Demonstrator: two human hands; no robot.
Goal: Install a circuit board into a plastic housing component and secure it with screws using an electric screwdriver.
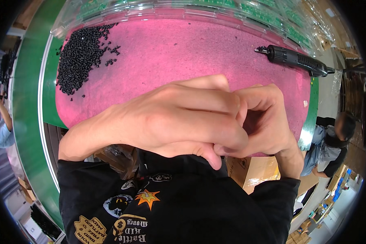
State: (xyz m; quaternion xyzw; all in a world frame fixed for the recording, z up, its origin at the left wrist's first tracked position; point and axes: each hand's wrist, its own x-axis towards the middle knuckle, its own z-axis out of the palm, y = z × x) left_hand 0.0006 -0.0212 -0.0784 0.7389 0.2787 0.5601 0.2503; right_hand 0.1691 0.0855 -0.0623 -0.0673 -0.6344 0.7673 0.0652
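Note:
Both hands are together at the near edge of a pink mat (162, 53), raised close to my body. My left hand (183, 116) comes across with its fingers bent and pressed together, overlapping the fingers of my right hand. My right hand (266, 118) is curled, its fingertips tucked against the left hand. Anything held between them is hidden. A heap of small black parts, seemingly screws (79, 57), lies at the far left of the mat. A black electric screwdriver (295, 59) rests at the far right, its bit pointing left beside a few black parts.
Clear plastic trays (166, 12) line the back edge, with green circuit boards (260, 12) behind and inside them. A green table (34, 101) surrounds the mat. A cardboard box (254, 173) stands below the near edge. Two other people are at the far left and right.

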